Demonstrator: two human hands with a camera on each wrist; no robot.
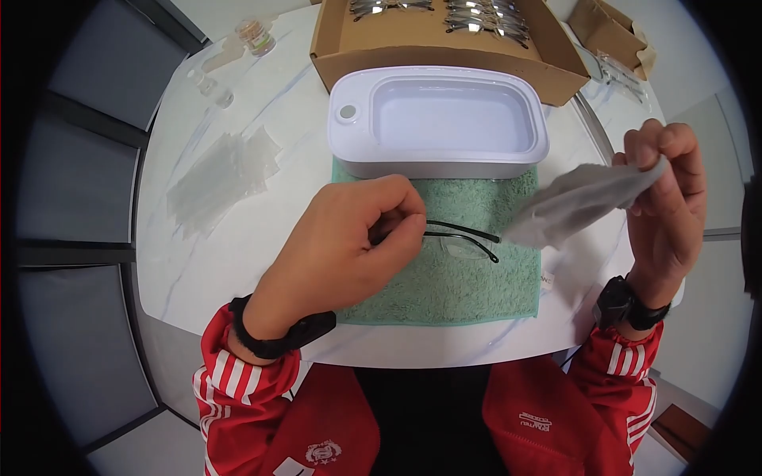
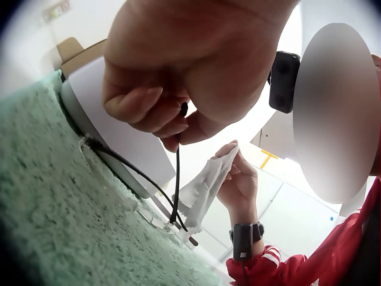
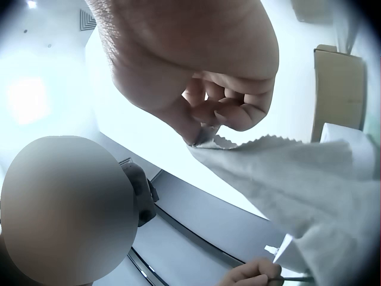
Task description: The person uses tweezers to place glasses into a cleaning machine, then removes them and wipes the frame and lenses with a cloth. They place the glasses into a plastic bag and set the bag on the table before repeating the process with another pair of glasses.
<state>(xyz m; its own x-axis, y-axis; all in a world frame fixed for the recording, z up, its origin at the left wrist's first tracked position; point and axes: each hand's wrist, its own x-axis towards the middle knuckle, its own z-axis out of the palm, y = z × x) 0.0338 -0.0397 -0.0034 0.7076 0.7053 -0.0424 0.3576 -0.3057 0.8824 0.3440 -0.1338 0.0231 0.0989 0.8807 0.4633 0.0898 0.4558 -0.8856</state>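
Over the green towel [image 1: 476,297], my left hand [image 1: 345,250] pinches one black temple of a pair of glasses [image 1: 468,235] between thumb and fingers. In the left wrist view the temple tip [image 2: 177,179] goes up into those fingers, while the clear lenses sit low, close over the towel. My right hand [image 1: 671,190], raised at the right, pinches a grey cloth [image 1: 583,202] by one corner. The cloth hangs toward the glasses' temples, and its zigzag edge shows in the right wrist view, just below the right hand's fingertips [image 3: 205,134].
Behind the hands stands a white oblong tub [image 1: 436,169] with a round button. An open cardboard box [image 1: 548,71] with several glasses is behind it. Clear plastic sleeves [image 1: 218,186], a small bottle [image 1: 213,89] and a jar [image 1: 255,37] lie at left. Another carton [image 1: 607,33] is back right.
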